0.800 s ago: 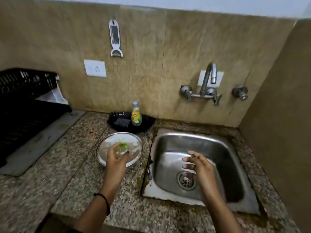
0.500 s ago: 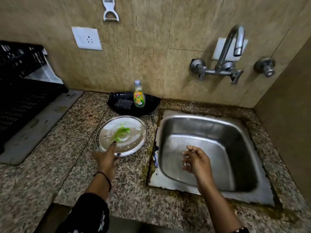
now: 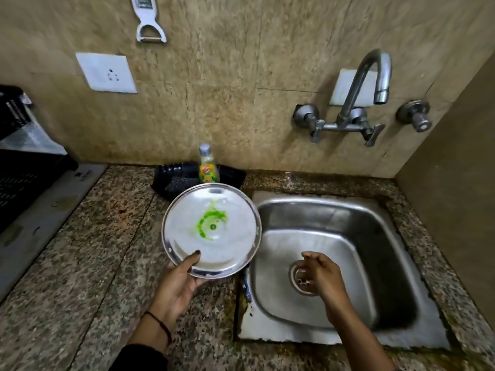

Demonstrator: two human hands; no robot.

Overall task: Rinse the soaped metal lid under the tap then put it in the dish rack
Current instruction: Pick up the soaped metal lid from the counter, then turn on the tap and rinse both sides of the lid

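A round metal lid (image 3: 230,245) with a smear of green soap at its middle is held up above the granite counter, just left of the sink. My left hand (image 3: 179,285) grips its near rim, thumb on top. Over the steel sink (image 3: 396,266), above the drain, my right hand (image 3: 320,275) hovers with loosely curled fingers and holds nothing. The tap (image 3: 368,84) juts from the wall above the sink; no water runs. The black dish rack (image 3: 24,178) stands at the far left, partly cut off by the frame.
A dish soap bottle (image 3: 207,166) stands in a black tray (image 3: 174,179) behind the lid. A grey drain board (image 3: 45,210) lies under the rack. A wall socket (image 3: 107,73), a hanging peeler (image 3: 148,20) and tap valves (image 3: 415,116) are on the wall.
My left hand left the lid's centre, took hold of its near rim and lifted it off the counter toward the sink. The view moved closer and tilted down.
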